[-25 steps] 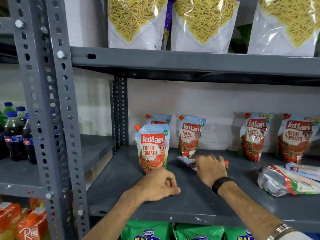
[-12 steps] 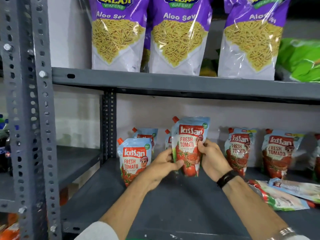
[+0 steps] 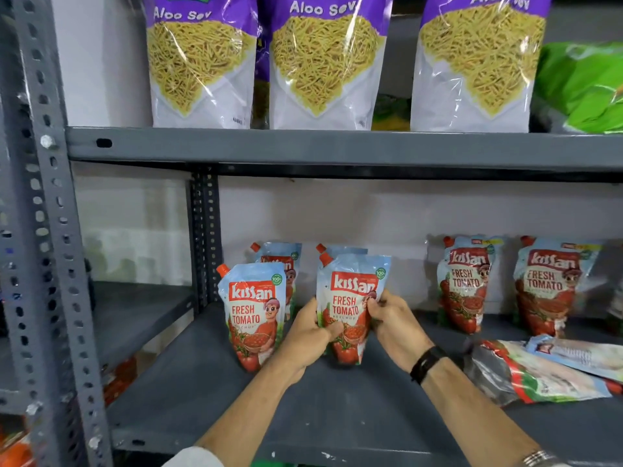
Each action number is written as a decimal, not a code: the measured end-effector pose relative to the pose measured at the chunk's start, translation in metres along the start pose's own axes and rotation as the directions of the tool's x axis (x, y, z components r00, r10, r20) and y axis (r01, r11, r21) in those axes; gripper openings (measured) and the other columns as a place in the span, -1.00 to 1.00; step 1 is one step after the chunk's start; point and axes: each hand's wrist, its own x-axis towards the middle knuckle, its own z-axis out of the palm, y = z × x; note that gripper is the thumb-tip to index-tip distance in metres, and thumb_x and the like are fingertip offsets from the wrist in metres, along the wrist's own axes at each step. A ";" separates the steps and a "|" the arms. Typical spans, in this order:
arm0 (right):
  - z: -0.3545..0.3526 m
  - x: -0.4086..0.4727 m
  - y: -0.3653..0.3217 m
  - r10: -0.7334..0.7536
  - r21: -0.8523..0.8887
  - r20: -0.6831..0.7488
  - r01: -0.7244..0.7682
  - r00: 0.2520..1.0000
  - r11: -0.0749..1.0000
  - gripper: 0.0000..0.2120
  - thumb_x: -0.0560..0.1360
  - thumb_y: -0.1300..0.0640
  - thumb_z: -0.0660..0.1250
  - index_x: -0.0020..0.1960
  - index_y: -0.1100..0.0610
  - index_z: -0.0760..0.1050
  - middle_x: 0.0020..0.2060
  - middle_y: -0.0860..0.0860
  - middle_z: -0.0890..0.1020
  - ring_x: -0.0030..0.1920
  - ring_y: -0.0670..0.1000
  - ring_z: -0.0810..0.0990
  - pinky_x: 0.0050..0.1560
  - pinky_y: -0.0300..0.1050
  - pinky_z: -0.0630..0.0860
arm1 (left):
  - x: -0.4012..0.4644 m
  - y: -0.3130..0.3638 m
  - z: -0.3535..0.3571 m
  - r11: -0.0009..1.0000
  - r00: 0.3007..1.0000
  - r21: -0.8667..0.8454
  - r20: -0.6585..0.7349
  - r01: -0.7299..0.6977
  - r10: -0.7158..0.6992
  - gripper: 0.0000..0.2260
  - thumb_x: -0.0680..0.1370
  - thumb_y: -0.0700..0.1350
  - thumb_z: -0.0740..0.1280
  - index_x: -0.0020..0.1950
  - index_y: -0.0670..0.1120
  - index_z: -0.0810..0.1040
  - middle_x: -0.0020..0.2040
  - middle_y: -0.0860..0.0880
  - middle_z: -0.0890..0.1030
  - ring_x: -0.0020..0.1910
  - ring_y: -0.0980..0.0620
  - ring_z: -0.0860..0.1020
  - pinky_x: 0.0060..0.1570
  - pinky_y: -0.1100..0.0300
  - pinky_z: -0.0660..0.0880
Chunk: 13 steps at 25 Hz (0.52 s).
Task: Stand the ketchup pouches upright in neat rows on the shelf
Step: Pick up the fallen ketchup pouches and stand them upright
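both hands setting a kissan ketchup pouch [image 3: 350,308] upright in the front row

left hand [image 3: 308,335] and right hand [image 3: 392,323] clasp its sides, fingers wrapped round it, base on the grey shelf [image 3: 337,409] just beside a standing pouch [image 3: 253,315] — likely squaring it up. flat pouches [image 3: 539,375] lie at right; aloo sev bags [image 3: 323,62] stand on the shelf above.

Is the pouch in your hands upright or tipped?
Upright: the pouch has its orange cap on top, base at the shelf, held by both hands.
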 end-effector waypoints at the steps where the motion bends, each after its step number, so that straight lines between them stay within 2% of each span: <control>1: -0.002 -0.002 0.006 0.014 -0.010 0.001 -0.014 1.000 1.000 -0.68 0.68 0.35 0.10 0.28 0.20 0.56 0.20 0.18 0.70 0.26 0.19 0.64 0.27 0.13 0.55 | -0.001 -0.007 0.000 1.000 1.000 0.014 0.003 0.015 -0.015 -0.59 0.58 -0.35 0.35 0.29 0.08 0.50 0.17 0.12 0.66 0.23 0.16 0.59 0.12 0.25 0.55; 4: -0.006 -0.008 0.016 0.024 -0.029 0.007 -0.024 1.000 0.999 -0.68 0.69 0.31 0.11 0.30 0.14 0.56 0.20 0.12 0.71 0.25 0.12 0.66 0.26 0.11 0.55 | -0.005 -0.018 0.001 0.999 1.000 0.026 0.020 0.022 -0.023 -0.56 0.59 -0.34 0.35 0.39 0.04 0.47 0.24 0.11 0.65 0.24 0.17 0.57 0.13 0.26 0.55; 11: -0.002 -0.012 0.020 0.060 -0.042 -0.028 -0.061 0.998 0.997 -0.70 0.70 0.24 0.11 0.31 0.09 0.54 0.23 0.08 0.69 0.26 0.10 0.64 0.31 0.12 0.53 | -0.006 -0.022 0.002 0.997 0.998 0.032 0.024 0.064 -0.064 -0.54 0.60 -0.31 0.34 0.45 0.03 0.43 0.34 0.05 0.61 0.35 0.07 0.52 0.41 -0.06 0.47; 13: -0.002 -0.014 0.023 0.070 -0.041 -0.026 -0.071 0.997 0.997 -0.69 0.70 0.24 0.10 0.29 0.07 0.55 0.22 0.06 0.69 0.26 0.08 0.64 0.30 0.10 0.54 | -0.007 -0.023 0.001 0.997 0.997 0.030 0.028 0.072 -0.073 -0.57 0.60 -0.30 0.35 0.41 0.03 0.44 0.32 0.04 0.62 0.34 0.07 0.53 0.41 -0.05 0.47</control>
